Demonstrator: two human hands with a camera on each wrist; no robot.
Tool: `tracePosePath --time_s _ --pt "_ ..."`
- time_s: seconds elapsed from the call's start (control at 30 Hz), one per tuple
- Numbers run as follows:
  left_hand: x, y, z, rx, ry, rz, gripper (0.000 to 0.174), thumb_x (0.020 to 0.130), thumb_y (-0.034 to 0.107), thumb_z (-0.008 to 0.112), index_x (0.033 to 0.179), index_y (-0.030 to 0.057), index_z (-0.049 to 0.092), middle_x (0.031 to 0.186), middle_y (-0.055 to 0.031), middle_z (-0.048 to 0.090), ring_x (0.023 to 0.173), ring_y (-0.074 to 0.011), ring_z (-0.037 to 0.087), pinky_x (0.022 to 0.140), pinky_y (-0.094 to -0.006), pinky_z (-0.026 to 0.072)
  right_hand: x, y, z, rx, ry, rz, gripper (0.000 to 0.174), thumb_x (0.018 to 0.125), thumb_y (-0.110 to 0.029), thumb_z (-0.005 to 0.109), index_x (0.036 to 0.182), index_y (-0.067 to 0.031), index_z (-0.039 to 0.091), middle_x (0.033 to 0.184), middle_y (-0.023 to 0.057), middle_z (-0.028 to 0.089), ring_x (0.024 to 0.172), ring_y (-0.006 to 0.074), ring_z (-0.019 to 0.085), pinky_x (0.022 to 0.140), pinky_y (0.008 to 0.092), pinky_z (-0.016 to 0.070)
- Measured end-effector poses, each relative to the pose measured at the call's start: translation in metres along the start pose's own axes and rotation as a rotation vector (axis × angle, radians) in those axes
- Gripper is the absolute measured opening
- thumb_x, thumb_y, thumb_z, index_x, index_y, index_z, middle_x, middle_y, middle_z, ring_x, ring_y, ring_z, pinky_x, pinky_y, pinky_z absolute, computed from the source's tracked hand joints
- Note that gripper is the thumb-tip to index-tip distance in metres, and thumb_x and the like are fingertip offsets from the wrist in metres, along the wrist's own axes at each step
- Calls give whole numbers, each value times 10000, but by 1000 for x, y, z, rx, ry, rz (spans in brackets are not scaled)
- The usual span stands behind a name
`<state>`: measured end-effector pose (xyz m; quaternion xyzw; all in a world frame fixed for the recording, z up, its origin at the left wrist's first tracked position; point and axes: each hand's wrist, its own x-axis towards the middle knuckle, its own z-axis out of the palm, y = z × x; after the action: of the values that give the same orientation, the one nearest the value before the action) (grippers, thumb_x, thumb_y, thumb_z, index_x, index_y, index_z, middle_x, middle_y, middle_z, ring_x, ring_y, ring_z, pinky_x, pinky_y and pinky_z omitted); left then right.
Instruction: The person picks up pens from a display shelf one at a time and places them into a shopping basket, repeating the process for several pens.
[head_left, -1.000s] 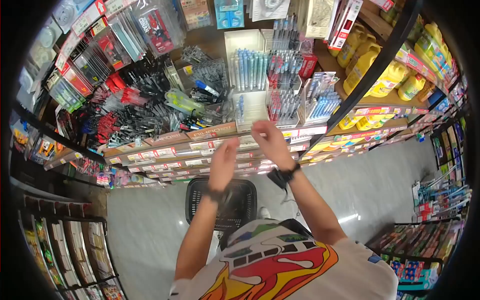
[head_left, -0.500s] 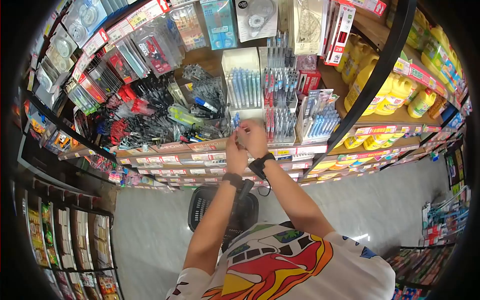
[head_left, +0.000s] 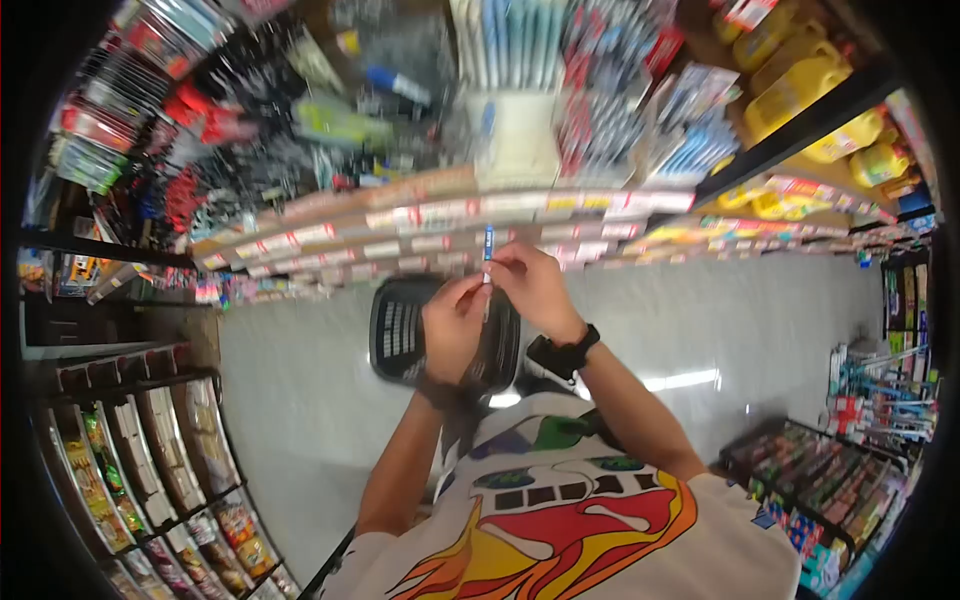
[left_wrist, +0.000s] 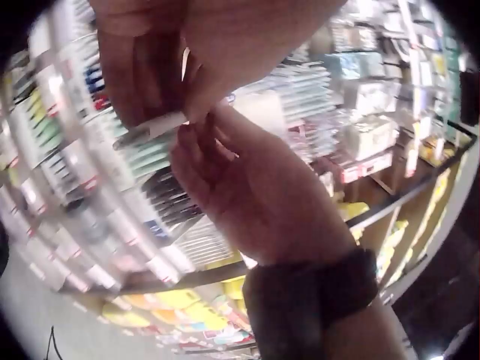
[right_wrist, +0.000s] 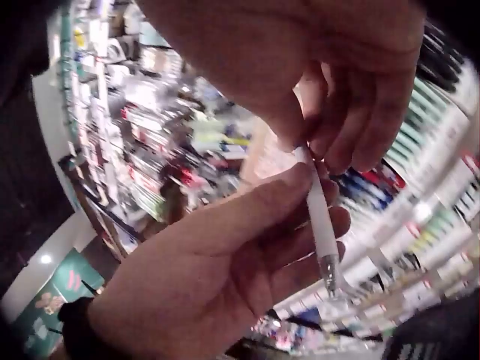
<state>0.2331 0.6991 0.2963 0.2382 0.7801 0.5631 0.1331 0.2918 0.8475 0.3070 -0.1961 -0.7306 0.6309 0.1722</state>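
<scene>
A slim pen (head_left: 488, 246) with a white barrel and a blue end stands upright between my two hands in the head view. My left hand (head_left: 455, 328) pinches its lower part between thumb and fingers. My right hand (head_left: 536, 292) pinches it higher up, close by the left fingertips. In the right wrist view the white barrel (right_wrist: 322, 217) lies along the left hand's fingers, with a clear, silvery tip pointing down. The right hand's fingers cover the pen's other end there. Both hands are in front of the shelf edge, over the black basket (head_left: 393, 375).
Behind the hands, a shelf holds a white pen box (head_left: 515, 140) with a blue pen inside, rows of pens, and loose pens (head_left: 390, 140) to the left. Yellow bottles (head_left: 800, 95) stand at the right. Price strips (head_left: 420, 213) line the shelf edge. Other racks flank the grey floor (head_left: 650, 320).
Both hands came together at the white pen box, then drew back toward the body. The blue-ended pen now shows between them. The head view has tilted downward.
</scene>
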Motion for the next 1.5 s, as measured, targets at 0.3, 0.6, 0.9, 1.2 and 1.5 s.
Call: tracePosePath --time_s 0.3,0.6,0.9,1.2,1.5 --pt "-110 -317 -35 -224 -460 -851 191 921 58 689 1039 -91 703 883 -136 731 786 -207 730 676 -337 634 -124 295 157 202 -252 834 210 932 -158 702 1041 18 670 909 121 726 811 181 721 699 303 593" --pt "-117 -638 3 375 -710 -121 182 874 74 605 938 54 774 747 -124 725 665 -237 700 591 -348 525 -129 543 289 247 -135 953 193 1009 -160 555 1062 -6 658 1002 58 663 873 177 677 782 333 572" --pt "-100 -849 76 659 -1001 -350 245 888 240 650 901 26 768 946 -204 734 956 -371 710 863 -464 560 -146 837 337 301 -202 999 155 962 -170 612 1019 -52 696 1017 103 711 910 247 691 791 371 568" --pt "-121 -931 118 736 -979 -420 232 879 186 644 1000 22 756 1013 -243 713 1001 -419 681 863 -499 549 -125 866 355 -86 -366 1144 228 959 -138 535 967 -36 738 1014 193 726 956 320 711 820 432 576" --pt "-94 -929 84 698 -814 -391 224 921 175 618 975 -11 732 1013 -245 709 992 -417 681 873 -491 538 -85 887 389 -147 -400 1035 227 928 -108 569 1046 -6 734 1062 235 712 1012 373 698 889 458 552"
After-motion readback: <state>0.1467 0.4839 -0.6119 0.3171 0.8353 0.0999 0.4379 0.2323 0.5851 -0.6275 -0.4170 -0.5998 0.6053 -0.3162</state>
